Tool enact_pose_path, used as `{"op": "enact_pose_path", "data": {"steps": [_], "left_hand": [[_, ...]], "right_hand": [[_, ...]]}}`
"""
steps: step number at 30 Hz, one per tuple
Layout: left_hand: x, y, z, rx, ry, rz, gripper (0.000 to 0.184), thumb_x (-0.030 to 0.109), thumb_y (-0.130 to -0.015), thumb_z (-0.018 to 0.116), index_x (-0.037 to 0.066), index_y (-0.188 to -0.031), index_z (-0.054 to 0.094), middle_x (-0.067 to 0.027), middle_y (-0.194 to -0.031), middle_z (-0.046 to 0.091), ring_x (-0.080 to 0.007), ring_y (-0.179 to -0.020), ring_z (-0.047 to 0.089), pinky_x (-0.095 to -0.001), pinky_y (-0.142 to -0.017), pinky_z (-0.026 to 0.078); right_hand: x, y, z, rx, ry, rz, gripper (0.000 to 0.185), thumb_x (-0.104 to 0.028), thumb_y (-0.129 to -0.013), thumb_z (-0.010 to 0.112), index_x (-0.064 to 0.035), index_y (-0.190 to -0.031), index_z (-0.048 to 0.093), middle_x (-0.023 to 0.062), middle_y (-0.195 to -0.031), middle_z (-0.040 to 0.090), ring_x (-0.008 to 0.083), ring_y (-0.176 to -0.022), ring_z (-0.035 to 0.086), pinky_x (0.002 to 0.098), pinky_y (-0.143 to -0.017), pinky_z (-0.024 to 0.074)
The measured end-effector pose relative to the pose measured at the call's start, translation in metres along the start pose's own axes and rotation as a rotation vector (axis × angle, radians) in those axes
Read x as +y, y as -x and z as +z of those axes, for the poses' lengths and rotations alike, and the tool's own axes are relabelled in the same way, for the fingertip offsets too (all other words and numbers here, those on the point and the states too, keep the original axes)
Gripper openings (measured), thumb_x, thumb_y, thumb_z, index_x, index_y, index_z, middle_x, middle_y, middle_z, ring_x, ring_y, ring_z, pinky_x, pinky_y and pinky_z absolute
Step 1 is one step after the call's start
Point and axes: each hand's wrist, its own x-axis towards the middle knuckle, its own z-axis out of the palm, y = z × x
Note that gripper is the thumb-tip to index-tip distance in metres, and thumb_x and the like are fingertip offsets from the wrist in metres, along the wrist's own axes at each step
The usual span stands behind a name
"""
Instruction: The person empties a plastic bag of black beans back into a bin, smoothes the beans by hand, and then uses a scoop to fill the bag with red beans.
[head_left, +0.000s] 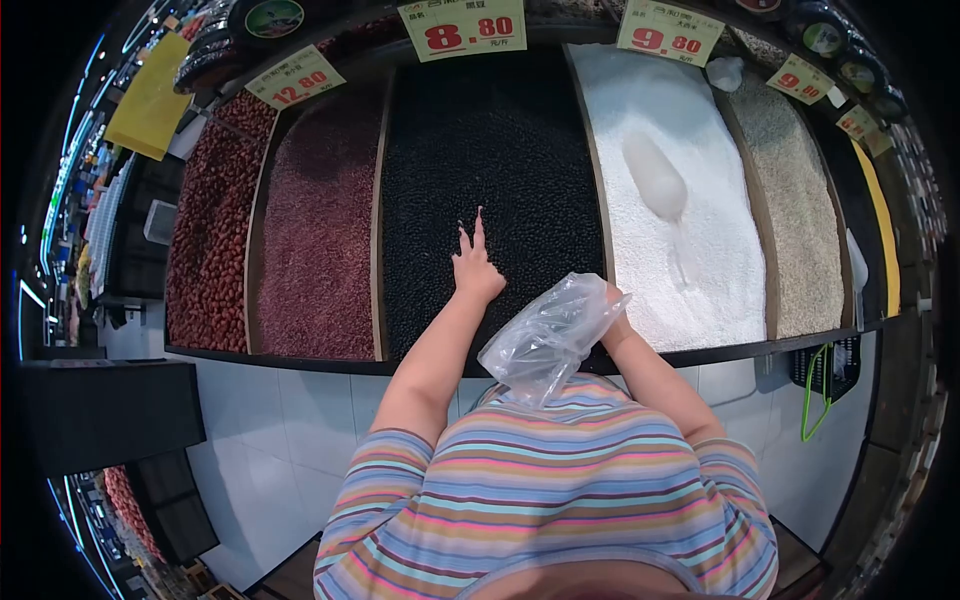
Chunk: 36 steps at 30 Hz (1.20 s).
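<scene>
My left hand [478, 271] is over the bin of black beans [490, 140], with two fingers stretched forward and apart and the others curled under. Whether its fingertips touch the beans I cannot tell. A clear plastic bag [553, 335] hangs crumpled from my right hand [614, 308], at the front edge of the bins. The bag hides most of that hand's fingers. No beans show inside the bag.
To the right, a translucent scoop [655, 177] lies on white grains [640, 95]. Reddish grains [315, 230] and red dates [207, 230] fill bins on the left; beige grains [795, 200] lie farther right. Price signs [463, 28] line the back. A black basket [840, 368] is low right.
</scene>
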Motion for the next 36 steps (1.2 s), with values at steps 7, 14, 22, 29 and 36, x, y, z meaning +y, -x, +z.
{"op": "enact_pose_path", "data": {"steps": [7, 14, 22, 29, 36], "left_hand": [[-0.002, 0.034, -0.005, -0.152, 0.079, 0.047, 0.063, 0.021, -0.075, 0.062, 0.007, -0.134, 0.045, -0.0185, -0.149, 0.020, -0.0407, -0.136, 0.021, -0.0546, -0.104, 0.031], [-0.036, 0.059, -0.040, 0.114, 0.335, 0.201, 0.033, 0.021, -0.079, 0.063, 0.019, -0.112, 0.066, -0.0118, -0.136, 0.045, -0.0316, -0.111, 0.056, -0.0397, -0.092, 0.047], [-0.081, 0.044, -0.041, 0.436, 0.096, -0.052, 0.058, 0.040, -0.082, 0.061, 0.022, -0.135, 0.045, -0.0138, -0.141, 0.036, -0.0399, -0.122, 0.039, -0.0507, -0.096, 0.038], [-0.084, 0.006, -0.015, 0.381, 0.063, -0.068, 0.072, 0.051, -0.084, 0.054, 0.024, -0.145, 0.026, -0.0156, -0.152, 0.013, -0.0451, -0.137, 0.010, -0.0660, -0.103, 0.017], [-0.058, -0.024, -0.031, 0.225, -0.003, -0.087, 0.076, 0.061, -0.082, 0.050, 0.019, -0.142, 0.033, -0.0229, -0.147, 0.022, -0.0484, -0.135, 0.014, -0.0664, -0.101, 0.020]], "right_hand": [[0.003, 0.003, 0.001, 0.050, -0.136, 0.000, 0.014, -0.012, -0.079, 0.060, -0.0040, -0.089, 0.067, 0.0064, -0.087, 0.068, 0.0161, -0.078, 0.063, 0.0286, -0.072, 0.0503], [0.006, 0.005, 0.005, 0.075, -0.245, 0.015, 0.015, -0.010, -0.079, 0.060, -0.0036, -0.090, 0.067, 0.0073, -0.089, 0.068, 0.0178, -0.080, 0.064, 0.0298, -0.074, 0.0507], [0.008, 0.005, 0.006, 0.033, -0.117, 0.017, 0.015, -0.012, -0.078, 0.061, -0.0039, -0.088, 0.068, 0.0087, -0.087, 0.068, 0.0207, -0.081, 0.064, 0.0313, -0.073, 0.0507], [0.021, 0.006, 0.009, 0.050, 0.121, -0.064, 0.013, -0.016, -0.072, 0.065, -0.0072, -0.082, 0.067, 0.0107, -0.081, 0.066, 0.0279, -0.077, 0.063, 0.0345, -0.069, 0.0506], [0.019, 0.006, 0.008, 0.091, 0.134, -0.180, 0.012, -0.016, -0.068, 0.067, -0.0088, -0.078, 0.066, 0.0087, -0.078, 0.064, 0.0269, -0.074, 0.063, 0.0354, -0.066, 0.0505]]}}
